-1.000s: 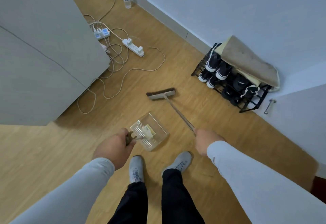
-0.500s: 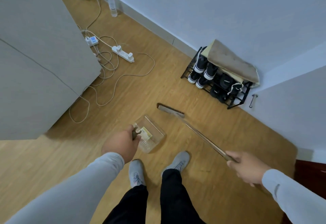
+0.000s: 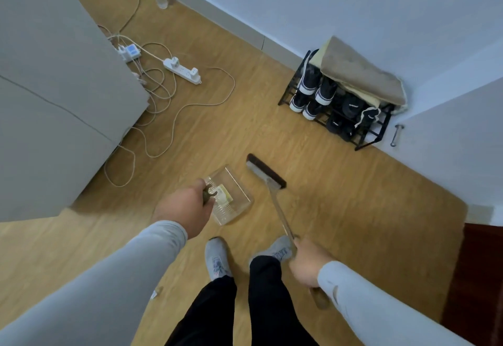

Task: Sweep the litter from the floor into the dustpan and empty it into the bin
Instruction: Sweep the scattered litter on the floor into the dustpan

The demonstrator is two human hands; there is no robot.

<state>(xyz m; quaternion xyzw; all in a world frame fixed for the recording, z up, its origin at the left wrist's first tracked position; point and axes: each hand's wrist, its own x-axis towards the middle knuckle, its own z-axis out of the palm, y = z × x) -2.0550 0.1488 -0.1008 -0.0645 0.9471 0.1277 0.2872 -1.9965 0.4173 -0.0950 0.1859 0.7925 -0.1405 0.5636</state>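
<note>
Left hand: clenched round the dark handle of the dustpan. Dustpan is clear plastic, held low over the wooden floor just ahead of the grey shoes; a yellowish scrap of litter lies inside it near the handle.

Right hand: grasping the broom by its thin handle. Broom head sits just beside the dustpan's right edge, bristles toward the far wall; whether it touches the floor cannot be told.

Small pale scrap: on the floor by the left sleeve, behind the feet.

Grey cabinet: bounds the floor on the left. Loose white cables and a power strip spread from its corner.

Black shoe rack: against the far wall's skirting at the right, shoes within, folded cloth on top.

Open floor: a wide bare stretch between cables and rack, and to the right of the broom as far as the wall and a dark red edge.
</note>
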